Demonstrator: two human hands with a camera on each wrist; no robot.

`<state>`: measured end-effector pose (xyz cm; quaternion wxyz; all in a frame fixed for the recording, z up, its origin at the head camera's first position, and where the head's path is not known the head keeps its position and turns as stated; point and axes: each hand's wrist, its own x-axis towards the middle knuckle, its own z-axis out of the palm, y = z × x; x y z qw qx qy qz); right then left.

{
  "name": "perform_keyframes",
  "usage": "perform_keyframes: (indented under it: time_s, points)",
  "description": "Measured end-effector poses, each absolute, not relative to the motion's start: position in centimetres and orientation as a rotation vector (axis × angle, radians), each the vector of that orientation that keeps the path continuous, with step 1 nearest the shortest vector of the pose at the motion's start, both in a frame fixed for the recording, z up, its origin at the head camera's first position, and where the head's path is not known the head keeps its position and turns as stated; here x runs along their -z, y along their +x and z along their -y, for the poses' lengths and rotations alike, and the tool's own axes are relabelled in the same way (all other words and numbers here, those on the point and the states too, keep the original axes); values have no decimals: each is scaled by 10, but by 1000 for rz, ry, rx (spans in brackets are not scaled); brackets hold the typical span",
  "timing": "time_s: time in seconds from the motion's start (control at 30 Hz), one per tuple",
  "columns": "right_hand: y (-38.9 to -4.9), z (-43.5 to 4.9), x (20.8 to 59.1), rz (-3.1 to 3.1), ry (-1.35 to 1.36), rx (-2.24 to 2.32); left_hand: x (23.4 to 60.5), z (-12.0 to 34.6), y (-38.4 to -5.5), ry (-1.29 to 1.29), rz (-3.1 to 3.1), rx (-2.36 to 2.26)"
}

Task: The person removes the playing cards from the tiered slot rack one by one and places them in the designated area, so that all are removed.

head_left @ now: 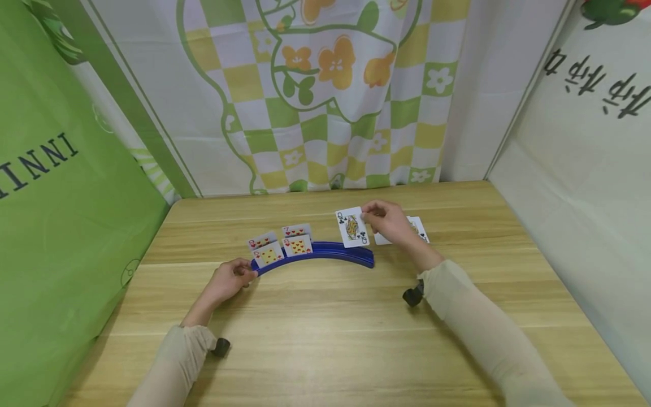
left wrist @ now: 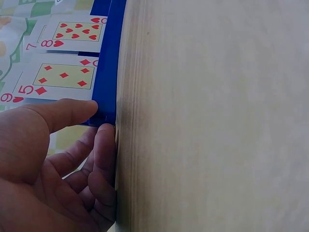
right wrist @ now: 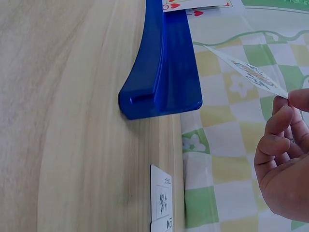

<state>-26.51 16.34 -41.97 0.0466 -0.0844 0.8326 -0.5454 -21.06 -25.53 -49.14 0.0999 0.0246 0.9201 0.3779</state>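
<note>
My left hand (head_left: 229,280) grips the left end of a curved blue card holder (head_left: 339,254); in the left wrist view its thumb (left wrist: 72,113) lies against that end. Two pairs of playing cards stand in the holder's left half. A five of diamonds (head_left: 267,255) is in front of a nine of hearts (head_left: 260,241), and an eight of hearts (head_left: 297,246) is in front of a red seven (head_left: 296,230). My right hand (head_left: 389,220) pinches a queen of clubs (head_left: 352,227) by its edge. In the right wrist view that queen (right wrist: 253,73) is tilted, apart from the holder (right wrist: 181,72).
More face cards (head_left: 419,227) lie flat on the wooden table (head_left: 325,328), right of the holder and partly hidden by my right hand. A patterned curtain (head_left: 325,141) hangs behind the table's back edge. Printed cloths flank both sides.
</note>
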Motion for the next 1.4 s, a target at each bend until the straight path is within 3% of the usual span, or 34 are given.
perform_keyframes:
  time_s: [1.4]
  points:
    - [-267,-207,423,-2624,-106,1681,489,256,-209,73,-2711,-1107]
